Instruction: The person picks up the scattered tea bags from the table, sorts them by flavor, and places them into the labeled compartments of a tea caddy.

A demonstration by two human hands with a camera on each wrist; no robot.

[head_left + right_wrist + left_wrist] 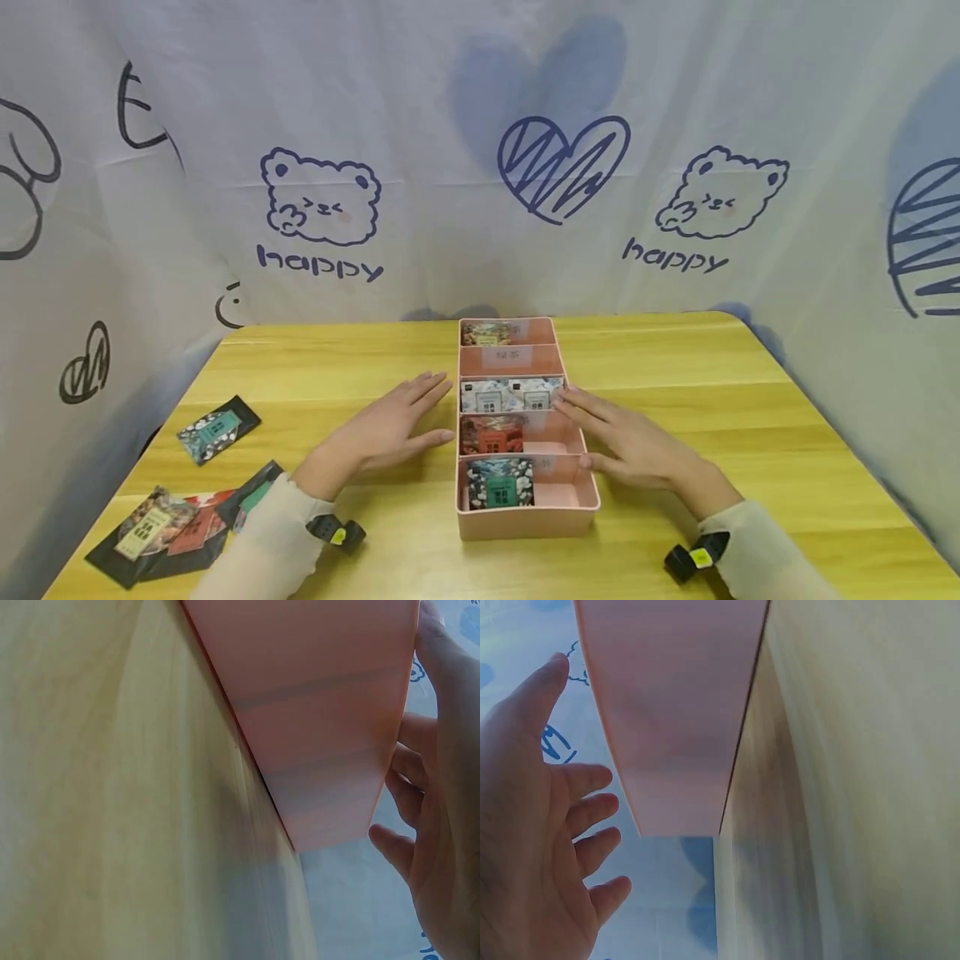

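A long pink box (525, 525), split crosswise into several compartments, stands on the table. Its nearest compartment has a dark packet with a green label (501, 485); behind it are a red packet (491, 435), then two white packets (486, 397). One compartment further back shows just a paper label (507, 356), and the farthest holds a yellow-labelled packet (486, 335). Beside the box's left wall, slightly apart from it, is my left hand (386, 425), fingers extended and holding nothing. My right hand (630, 437) touches the right rim with its fingertips, thumb near the front compartment.
On the table's left lies a loose green-labelled packet (219, 427). Closer to me, several overlapping packets (150, 533) lie partly behind my left sleeve (262, 542). A printed white curtain (442, 208) hangs behind the yellow wooden table (750, 417).
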